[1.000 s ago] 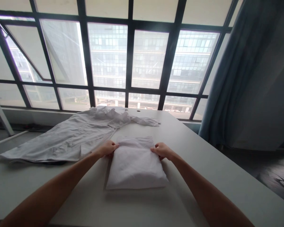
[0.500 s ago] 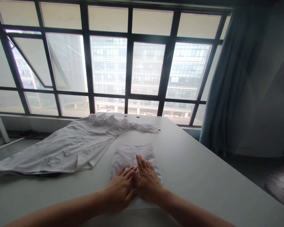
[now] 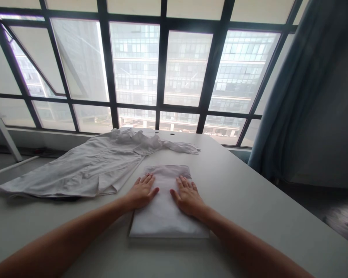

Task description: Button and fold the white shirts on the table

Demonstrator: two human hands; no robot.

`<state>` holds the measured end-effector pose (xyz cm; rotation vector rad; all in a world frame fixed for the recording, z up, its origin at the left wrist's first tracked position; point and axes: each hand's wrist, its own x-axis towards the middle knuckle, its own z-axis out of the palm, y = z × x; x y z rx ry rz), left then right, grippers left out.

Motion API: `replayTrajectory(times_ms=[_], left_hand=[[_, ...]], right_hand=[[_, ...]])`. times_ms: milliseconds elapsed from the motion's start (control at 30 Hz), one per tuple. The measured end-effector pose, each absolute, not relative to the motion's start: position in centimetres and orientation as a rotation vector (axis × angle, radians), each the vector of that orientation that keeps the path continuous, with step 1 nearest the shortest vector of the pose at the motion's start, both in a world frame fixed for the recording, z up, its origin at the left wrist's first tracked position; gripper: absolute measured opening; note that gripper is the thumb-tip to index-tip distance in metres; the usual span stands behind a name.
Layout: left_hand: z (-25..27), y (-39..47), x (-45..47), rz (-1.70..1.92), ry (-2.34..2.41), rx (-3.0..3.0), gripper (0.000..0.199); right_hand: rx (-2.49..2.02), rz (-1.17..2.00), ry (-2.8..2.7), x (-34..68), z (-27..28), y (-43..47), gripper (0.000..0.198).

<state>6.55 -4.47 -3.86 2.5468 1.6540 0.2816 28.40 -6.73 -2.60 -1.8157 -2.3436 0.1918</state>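
Note:
A white garment folded into a flat rectangle (image 3: 166,216) lies on the white table (image 3: 237,216) in front of me. My left hand (image 3: 142,192) rests palm down on its left edge, fingers stretched away from me and thumb pointing inward. Opposite it, my right hand (image 3: 188,196) lies flat on the right side with its fingers extended. Neither hand grips anything. Between the two hands the cloth's upper surface looks mostly smooth, with faint wrinkles near the far edge.
To the left, a larger white garment (image 3: 84,166) is spread out and wrinkled, one sleeve reaching right across the table's far part. Beyond stand dark-framed windows (image 3: 159,69). A blue-grey curtain (image 3: 287,104) hangs at the right, and another table's white leg (image 3: 8,139) shows at far left.
My hands were together on the middle of the folded garment; now they are apart, one at each side. The wrinkles under them look flatter. The view has tilted down slightly.

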Motion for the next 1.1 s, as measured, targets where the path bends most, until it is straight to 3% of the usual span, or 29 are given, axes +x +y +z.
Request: replayTrajectory(times_ms=[333, 533, 767, 967, 1100], left_hand=[[-4.2, 1.6, 3.7, 0.791, 1.751, 2.241, 0.059], [-4.0, 3.2, 3.6, 1.240, 1.489, 1.914, 0.045], [-3.8, 3.8, 3.4, 1.423, 1.220, 1.330, 0.054], [-3.2, 2.1, 4.5, 1.353, 1.444, 2.149, 0.038], [-3.6, 0.6, 6.3, 0.925, 1.320, 2.671, 0.044]], right_hand=[[-1.850, 0.094, -2.032, 32.5, -2.8, -1.1, 0.056], [-1.513, 0.332, -1.863, 33.9, -3.2, 1.8, 0.049], [-1.446, 0.662, -1.563, 33.7, -2.8, 2.0, 0.053], [-1.641, -0.021, -1.946, 32.5, -2.3, -0.3, 0.050], [-1.369, -0.051, -2.301, 30.5, -2.2, -2.0, 0.053]])
